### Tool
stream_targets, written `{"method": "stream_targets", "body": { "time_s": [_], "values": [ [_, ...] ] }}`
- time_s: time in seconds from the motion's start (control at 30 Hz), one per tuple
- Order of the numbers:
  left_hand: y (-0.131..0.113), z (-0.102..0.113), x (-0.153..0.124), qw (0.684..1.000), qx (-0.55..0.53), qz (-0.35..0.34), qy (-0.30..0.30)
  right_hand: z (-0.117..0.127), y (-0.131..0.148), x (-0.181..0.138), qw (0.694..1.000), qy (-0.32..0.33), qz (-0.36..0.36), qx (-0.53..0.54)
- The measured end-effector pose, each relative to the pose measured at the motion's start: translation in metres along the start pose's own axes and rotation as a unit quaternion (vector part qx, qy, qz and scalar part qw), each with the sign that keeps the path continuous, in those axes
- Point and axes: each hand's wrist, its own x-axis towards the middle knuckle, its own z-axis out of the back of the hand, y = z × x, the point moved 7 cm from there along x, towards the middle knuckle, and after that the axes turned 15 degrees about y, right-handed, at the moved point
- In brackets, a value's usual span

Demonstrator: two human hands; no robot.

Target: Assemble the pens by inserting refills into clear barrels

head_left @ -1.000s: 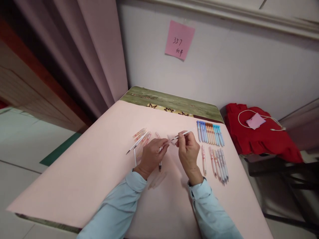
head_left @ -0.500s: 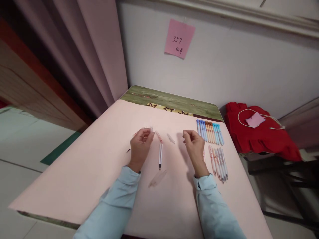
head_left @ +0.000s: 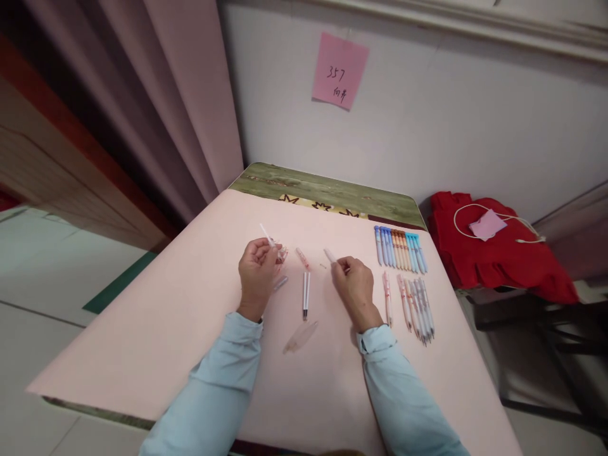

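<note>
My left hand (head_left: 256, 273) is closed round a thin white pen refill (head_left: 266, 234) that sticks up and to the left above the pink table cover (head_left: 190, 329). My right hand (head_left: 351, 285) pinches a small clear pen part (head_left: 329, 255) just above the cover. Between the hands lie two refills (head_left: 305, 303) side by side and a pink patterned pen piece (head_left: 303, 258). A clear pen barrel (head_left: 300, 337) lies nearer to me.
To the right lie a row of blue and orange pens (head_left: 399, 249) and a second row of pale pens (head_left: 413, 305). A pink note (head_left: 339, 72) hangs on the wall. Red cloth (head_left: 498, 259) with a white cable sits off the table's right.
A second ago both hands were together over one pen. They parted; my left hand has picked up a refill, and my right hand has come down to the clear part.
</note>
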Motion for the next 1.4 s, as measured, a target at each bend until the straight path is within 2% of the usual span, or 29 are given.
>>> {"method": "stream_targets", "body": {
  "time_s": [0.13, 0.27, 0.4, 0.5, 0.57, 0.67, 0.73, 0.83, 0.93, 1.07, 1.17, 1.23, 1.3, 1.37, 1.4],
  "values": [
    [-0.003, -0.001, 0.0, 1.0, 0.007, -0.011, 0.01, 0.005, 0.0, -0.002, 0.999, -0.007, -0.034, -0.037],
    [-0.001, -0.009, -0.002, 0.999, -0.029, 0.023, 0.039, 0.001, 0.0, -0.002, 0.994, 0.032, -0.054, -0.084],
    [0.002, -0.016, -0.005, 0.992, -0.08, 0.065, 0.075, 0.003, -0.001, -0.003, 0.996, 0.036, -0.05, -0.065],
    [0.0, -0.016, -0.004, 0.991, -0.092, 0.059, 0.08, 0.007, 0.006, -0.003, 0.999, 0.026, -0.024, -0.034],
    [-0.002, -0.015, -0.003, 0.992, -0.089, 0.049, 0.079, 0.004, 0.014, -0.004, 0.998, 0.065, -0.005, 0.011],
    [-0.006, -0.015, -0.003, 0.994, -0.063, 0.037, 0.084, -0.01, 0.032, -0.01, 0.981, 0.183, 0.014, 0.055],
    [-0.007, -0.017, -0.003, 0.993, -0.042, 0.035, 0.102, -0.019, 0.044, -0.017, 0.968, 0.248, 0.017, 0.024],
    [-0.004, -0.02, -0.004, 0.991, -0.024, 0.043, 0.123, -0.027, 0.053, -0.026, 0.955, 0.292, -0.002, -0.055],
    [-0.002, -0.02, -0.004, 0.991, -0.024, 0.046, 0.123, -0.034, 0.055, -0.031, 0.951, 0.299, -0.015, -0.08],
    [-0.001, -0.02, -0.004, 0.992, -0.032, 0.051, 0.112, -0.043, 0.055, -0.03, 0.962, 0.268, -0.026, -0.044],
    [-0.004, -0.017, -0.003, 0.993, -0.045, 0.039, 0.098, -0.037, 0.054, -0.027, 0.971, 0.232, -0.028, -0.038],
    [-0.008, -0.012, -0.001, 0.995, -0.05, 0.023, 0.086, -0.027, 0.059, -0.027, 0.971, 0.235, 0.005, -0.037],
    [-0.011, -0.004, 0.002, 0.996, -0.049, 0.01, 0.075, -0.02, 0.071, -0.031, 0.951, 0.297, 0.083, -0.031],
    [-0.013, 0.004, 0.005, 0.997, -0.05, 0.003, 0.063, -0.023, 0.084, -0.047, 0.893, 0.416, 0.164, -0.05],
    [-0.013, 0.009, 0.007, 0.997, -0.053, 0.001, 0.057, -0.026, 0.087, -0.056, 0.866, 0.461, 0.18, -0.076]
  ]
}}
